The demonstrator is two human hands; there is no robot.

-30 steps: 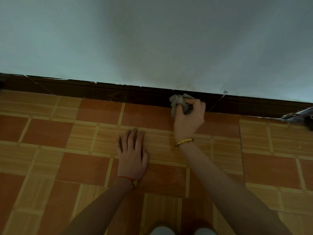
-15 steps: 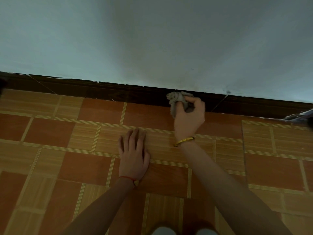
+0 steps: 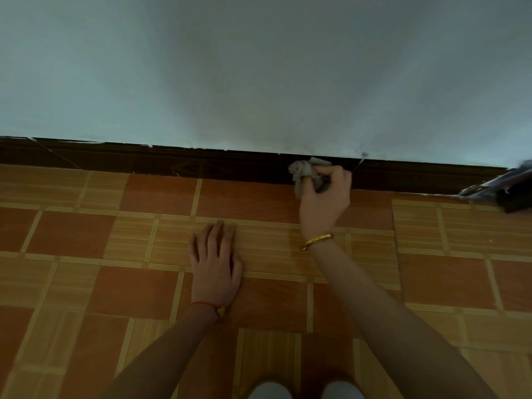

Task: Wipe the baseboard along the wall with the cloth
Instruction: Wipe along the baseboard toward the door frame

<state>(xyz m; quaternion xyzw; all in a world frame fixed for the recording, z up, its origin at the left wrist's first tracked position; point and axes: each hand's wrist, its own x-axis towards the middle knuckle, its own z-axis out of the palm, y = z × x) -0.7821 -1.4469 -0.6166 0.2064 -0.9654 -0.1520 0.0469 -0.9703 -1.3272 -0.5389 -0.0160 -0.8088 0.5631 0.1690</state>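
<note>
A dark brown baseboard (image 3: 201,165) runs along the foot of the pale wall (image 3: 259,76), from the left edge to the far right. My right hand (image 3: 326,198) grips a crumpled grey cloth (image 3: 305,171) and holds it against the baseboard, a little right of centre. A yellow bracelet circles that wrist. My left hand (image 3: 214,264) lies flat on the tiled floor, fingers straight and pointing at the wall, with a red string on its wrist.
The floor (image 3: 86,254) is orange and tan patterned tile. At the far right edge a dark object with a striped part (image 3: 506,188) sits against the baseboard. My knees (image 3: 305,391) show at the bottom edge.
My right hand and the cloth have shifted slightly left and up along the baseboard. The left hand stays pressed on the floor in the same spot.
</note>
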